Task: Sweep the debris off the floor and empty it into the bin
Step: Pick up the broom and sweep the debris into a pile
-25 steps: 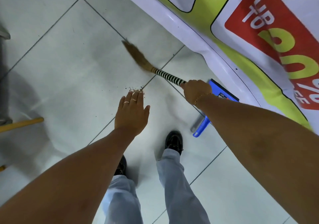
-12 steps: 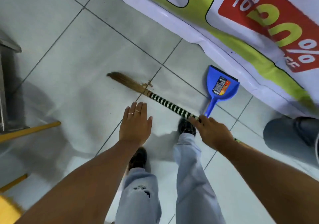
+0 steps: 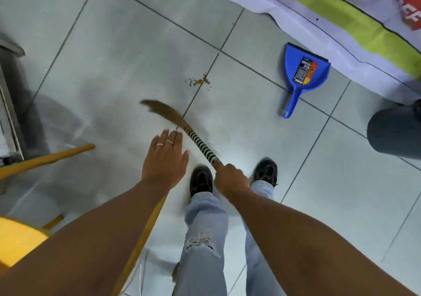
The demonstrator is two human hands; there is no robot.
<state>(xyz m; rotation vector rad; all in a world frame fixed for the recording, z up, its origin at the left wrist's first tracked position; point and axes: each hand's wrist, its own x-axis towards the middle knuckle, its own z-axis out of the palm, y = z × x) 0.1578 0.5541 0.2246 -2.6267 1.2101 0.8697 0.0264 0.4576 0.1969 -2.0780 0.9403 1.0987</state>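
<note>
A small pile of brown debris (image 3: 200,81) lay on the tiled floor (image 3: 127,52) at upper centre, apart from the broom (image 3: 182,127) bristles below it. The right hand (image 3: 230,178) gripped the striped handle; the left hand (image 3: 165,159) hovered flat, fingers spread, holding nothing. A blue dustpan (image 3: 303,72) sat upper right, a dark bin (image 3: 394,131) at right edge.

Pale grey tiled floor (image 3: 127,52) with dark grout lines running diagonally, glossy, soft reflections. Printed banner (image 3: 337,20) lies along the top right: white edge, lime-green band, red patch with white lettering. Yellow wooden chair (image 3: 20,238) at lower left, its legs splayed over the tiles. Grey metal furniture (image 3: 9,118) at left edge. Even indoor light, faint shadows.
</note>
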